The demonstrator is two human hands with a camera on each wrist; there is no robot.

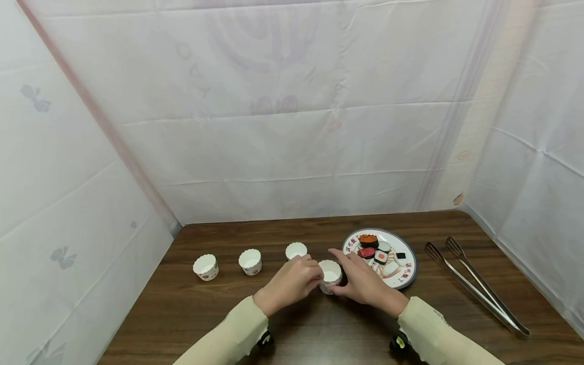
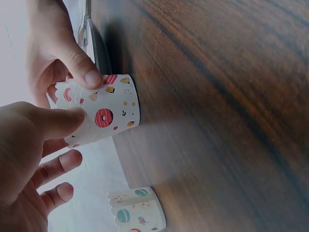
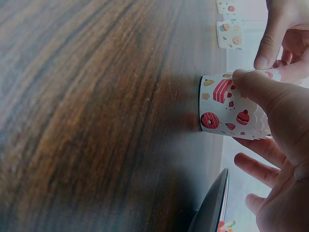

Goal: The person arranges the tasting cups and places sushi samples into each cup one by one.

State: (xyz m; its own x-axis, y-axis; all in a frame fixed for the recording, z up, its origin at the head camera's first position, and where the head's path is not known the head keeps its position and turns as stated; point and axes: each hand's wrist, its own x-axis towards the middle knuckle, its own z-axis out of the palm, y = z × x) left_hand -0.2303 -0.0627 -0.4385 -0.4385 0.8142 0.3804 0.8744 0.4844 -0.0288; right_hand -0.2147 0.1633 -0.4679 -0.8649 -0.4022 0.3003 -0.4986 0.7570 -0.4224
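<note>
A white paper baking cup (image 1: 329,272) with scalloped rim and red cake and doughnut prints stands upright on the table between both hands. My left hand (image 1: 294,278) pinches its rim from the left, thumb outside on the printed wall in the left wrist view. From the other side my right hand (image 1: 365,281) grips the same cup (image 3: 231,104), thumb pressed to its wall and fingers behind it. Just beyond the left hand is another paper cup (image 1: 296,249), partly covered by that hand. A plate (image 1: 412,276) of sushi pieces lies right behind the right hand.
Two more paper cups, one in the middle left (image 1: 250,262) and one farther left (image 1: 206,267), stand along a row. Metal tongs (image 1: 483,291) lie spread on the right of the brown wooden table (image 1: 155,314). Pale cloth (image 1: 292,126) hangs behind and at the sides.
</note>
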